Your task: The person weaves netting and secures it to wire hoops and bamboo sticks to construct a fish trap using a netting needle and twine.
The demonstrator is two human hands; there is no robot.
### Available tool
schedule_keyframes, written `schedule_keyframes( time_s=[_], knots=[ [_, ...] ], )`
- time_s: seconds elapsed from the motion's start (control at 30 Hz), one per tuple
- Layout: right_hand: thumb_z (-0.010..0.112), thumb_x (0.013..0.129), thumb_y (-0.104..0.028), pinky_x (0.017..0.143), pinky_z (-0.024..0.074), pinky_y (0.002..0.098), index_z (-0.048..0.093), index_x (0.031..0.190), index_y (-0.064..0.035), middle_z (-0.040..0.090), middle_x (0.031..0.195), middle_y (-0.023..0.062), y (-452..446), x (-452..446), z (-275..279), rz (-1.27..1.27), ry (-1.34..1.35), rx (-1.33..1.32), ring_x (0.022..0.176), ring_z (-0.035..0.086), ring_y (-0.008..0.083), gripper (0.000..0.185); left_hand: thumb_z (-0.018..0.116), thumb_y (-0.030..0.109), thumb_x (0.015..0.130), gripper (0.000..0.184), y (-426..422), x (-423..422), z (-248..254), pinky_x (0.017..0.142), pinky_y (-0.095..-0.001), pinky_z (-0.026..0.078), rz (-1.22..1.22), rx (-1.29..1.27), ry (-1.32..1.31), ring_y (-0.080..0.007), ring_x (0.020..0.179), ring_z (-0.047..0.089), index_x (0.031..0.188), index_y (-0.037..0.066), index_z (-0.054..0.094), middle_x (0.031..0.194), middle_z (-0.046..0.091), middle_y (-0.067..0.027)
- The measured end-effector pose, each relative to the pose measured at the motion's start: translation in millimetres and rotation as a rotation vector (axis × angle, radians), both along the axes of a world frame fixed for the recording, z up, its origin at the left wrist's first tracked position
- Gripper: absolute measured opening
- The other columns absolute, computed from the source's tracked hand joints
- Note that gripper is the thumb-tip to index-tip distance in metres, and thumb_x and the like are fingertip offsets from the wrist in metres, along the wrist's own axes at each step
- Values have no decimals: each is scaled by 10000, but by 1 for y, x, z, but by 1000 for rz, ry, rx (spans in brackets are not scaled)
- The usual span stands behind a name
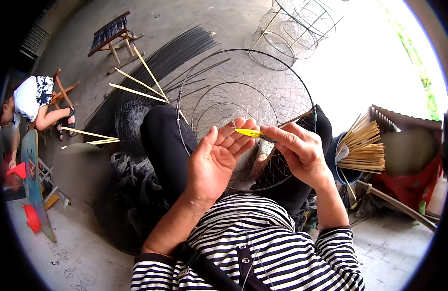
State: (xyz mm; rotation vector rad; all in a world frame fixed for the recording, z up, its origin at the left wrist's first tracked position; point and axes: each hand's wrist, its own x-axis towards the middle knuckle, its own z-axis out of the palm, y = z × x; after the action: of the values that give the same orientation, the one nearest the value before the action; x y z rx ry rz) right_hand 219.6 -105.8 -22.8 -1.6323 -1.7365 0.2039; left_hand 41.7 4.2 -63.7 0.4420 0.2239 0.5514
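My left hand [216, 157] is palm up with its fingers spread, just left of a small yellow tool [249, 132]. The fingers of my right hand [299, 150] are closed on the tool's right end, and its yellow tip reaches over the left fingertips. Beneath both hands, a round wire hoop with netting [248, 92] rests across my lap between the knees. A thin thread [243, 223] hangs down over the striped shirt.
Bamboo sticks [364, 150] stand in a blue bucket [334, 160] at right. Dark rods [175, 53] lie on the floor. Another netted frame [287, 29] is at the top. A person [32, 102] sits at far left, near a folding stool [110, 34].
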Motion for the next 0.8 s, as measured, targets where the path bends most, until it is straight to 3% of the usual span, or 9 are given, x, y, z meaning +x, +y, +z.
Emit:
schedule_keyframes(
  time_s=[0.2,0.3,0.4,0.47,0.5,0.57,0.67,0.77,0.8],
  knots=[
    [669,737,-67,562,460,326,624,1184,-231,491,767,-2,-1,11,12,-10,-535,-92,668,557,179,478,223,405,1048,602,1,-4,10,1121,-397,332,-46,281,231,-272,1292,487,1336,-50,492,1381,513,-204],
    [685,772,-112,591,499,356,626,957,-88,568,856,63,16,23,3,167,-19,-10,710,611,244,195,309,408,1042,559,6,5,11,1063,-372,384,-186,44,90,-242,1200,546,1252,-49,551,1284,584,-185],
    [743,750,-155,640,499,355,594,1024,-30,547,921,118,42,-13,2,160,100,198,753,601,270,336,515,291,991,298,10,30,-35,852,-311,488,-226,-88,-256,-153,937,601,1099,23,586,1019,628,-67],
    [747,759,-119,657,499,353,585,1089,-27,537,949,117,48,-40,-4,-100,207,170,796,590,267,380,564,348,975,368,7,38,-41,873,-249,458,-186,124,-71,-133,1023,584,1112,6,560,1034,600,-51],
    [726,780,-73,706,482,324,627,1055,-22,527,946,119,53,-42,-3,-173,202,170,822,577,247,296,561,272,958,310,0,40,-17,907,-324,476,-63,84,85,-150,1013,568,1168,44,552,1111,579,-43],
    [705,789,-64,782,474,381,652,979,-5,553,1034,166,57,-26,-13,-201,104,175,927,542,323,205,547,401,962,548,6,39,-11,925,-343,452,-112,60,138,-202,1149,495,1328,20,402,1272,479,-117],
    [626,839,-120,822,481,417,614,925,44,596,1053,238,28,-47,50,125,868,177,949,582,349,185,493,478,982,829,17,41,-26,991,-401,402,-162,-24,231,-290,1265,412,1532,30,65,1479,270,-235],
    [507,992,-218,656,518,376,594,918,74,650,910,247,28,-56,64,997,1235,302,746,642,318,313,499,442,984,802,17,46,-27,1051,-415,360,-89,-8,331,-315,1312,375,1535,45,73,1528,203,-249],
    [537,981,-193,579,501,359,611,949,71,658,866,207,22,-61,60,1064,1290,167,672,632,288,276,507,421,983,767,17,47,-31,1087,-429,339,-76,-13,320,-332,1329,360,1537,65,112,1532,178,-266]
  ],
)
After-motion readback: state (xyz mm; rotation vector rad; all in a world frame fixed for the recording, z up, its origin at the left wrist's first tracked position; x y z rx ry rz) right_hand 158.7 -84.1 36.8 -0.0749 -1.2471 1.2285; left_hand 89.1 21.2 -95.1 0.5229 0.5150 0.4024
